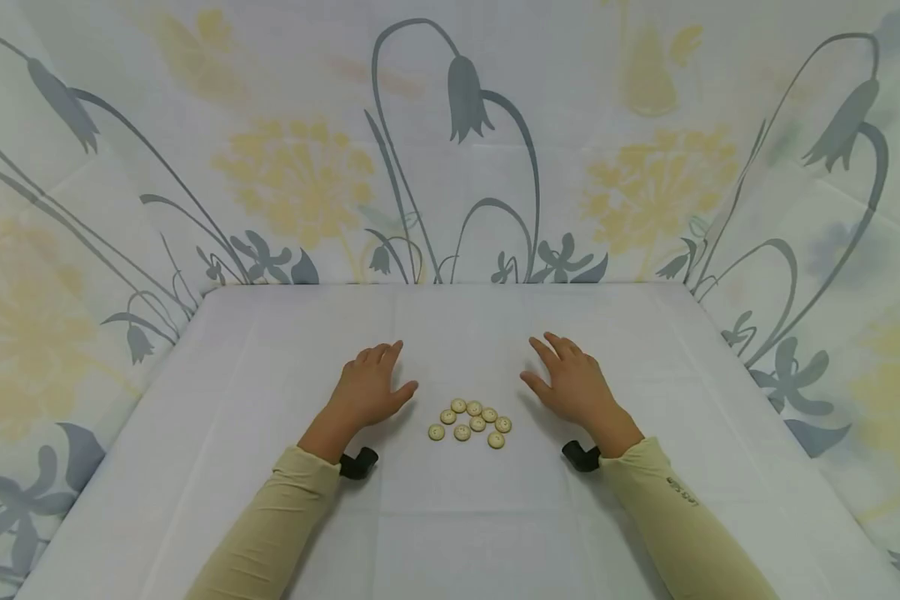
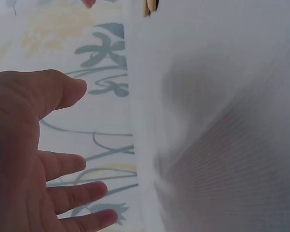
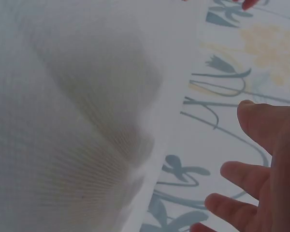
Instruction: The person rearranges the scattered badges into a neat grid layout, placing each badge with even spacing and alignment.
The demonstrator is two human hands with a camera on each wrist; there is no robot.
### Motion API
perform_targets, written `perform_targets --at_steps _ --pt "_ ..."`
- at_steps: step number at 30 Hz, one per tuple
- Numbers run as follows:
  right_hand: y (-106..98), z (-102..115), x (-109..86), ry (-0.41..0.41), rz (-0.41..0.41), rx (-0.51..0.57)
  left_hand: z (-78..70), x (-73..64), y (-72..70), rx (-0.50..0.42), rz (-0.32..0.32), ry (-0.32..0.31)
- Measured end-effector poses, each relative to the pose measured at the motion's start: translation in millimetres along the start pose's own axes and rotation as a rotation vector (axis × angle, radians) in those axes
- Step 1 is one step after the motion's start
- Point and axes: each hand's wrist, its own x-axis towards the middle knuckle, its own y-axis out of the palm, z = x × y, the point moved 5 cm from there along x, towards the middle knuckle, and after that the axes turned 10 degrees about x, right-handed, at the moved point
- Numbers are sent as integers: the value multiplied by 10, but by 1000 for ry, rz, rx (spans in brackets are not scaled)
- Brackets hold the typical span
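Several round cream buttons (image 1: pixel 477 423) lie in a loose cluster on the white table, between the two hands in the head view. To their left is my left hand (image 1: pixel 367 389), fingers spread and relaxed, holding nothing. My right hand (image 1: pixel 573 385) mirrors it on the other side, its thumb and fingers apart with nothing between them. Both hands stand apart from the buttons. In the left wrist view the left thumb (image 2: pixel 63 89) and fingers reach out loosely. The right wrist view shows the right thumb (image 3: pixel 261 121) and fingers likewise extended.
A white cloth (image 1: pixel 480 542) with fold creases covers the table. Behind it and along both sides hangs a curtain (image 1: pixel 450 208) printed with grey and yellow flowers. A black wrist camera (image 1: pixel 358 463) sits at the left cuff, another black camera (image 1: pixel 581 456) at the right cuff.
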Motion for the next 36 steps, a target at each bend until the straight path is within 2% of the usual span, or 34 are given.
perform_targets --at_steps 5,14,21,36 --pt "0 74 -23 -22 -2 36 -71 -23 -11 -45 0 21" --pt "6 184 -48 -74 11 84 -151 -61 -10 -33 5 53" --pt "49 238 -65 -103 60 103 -245 -107 -15 -5 51 86" --pt "177 349 -124 -171 191 161 -355 -162 41 1 89 127"
